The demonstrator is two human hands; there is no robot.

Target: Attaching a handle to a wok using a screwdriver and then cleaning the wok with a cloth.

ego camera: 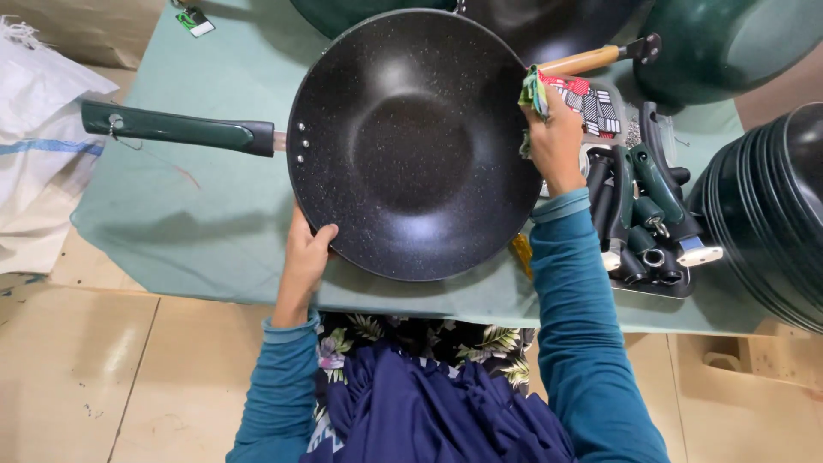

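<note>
The left hand [305,254] is curling over the near rim of the wok [413,141] at lower centre of the frame, thumb lying on the dark speckled inside and the other fingers going under the edge, where they are hidden. The right hand [555,137] is closing around a bunched cloth [566,94], patterned in red, black and white with a green edge, and is pressing it against the wok's right rim; its fingers are wrapped into the cloth, so how tightly they are gripping cannot be told. The wok is filling the middle of the frame, resting on the pale green surface [197,214], with its dark green handle [176,129] pointing toward the left edge and joining the bowl at three rivets. Both forearms are showing teal sleeves, and the floral and navy clothing at the bottom is cut off by the frame. Right of the wok, a tray [651,283] is holding loose green and black handles [647,206] piled over one another, too jumbled to count. A wooden handle [583,60] is sticking out from behind the cloth toward the upper right, its pan mostly hidden. More dark pans [729,43] are cut off along the top edge, and a stack of black pans [771,206] is running off the right edge. A white sack [39,146] is lying at the left, partly out of frame, and a small green tag [195,21] at upper left is too small to make out.
</note>
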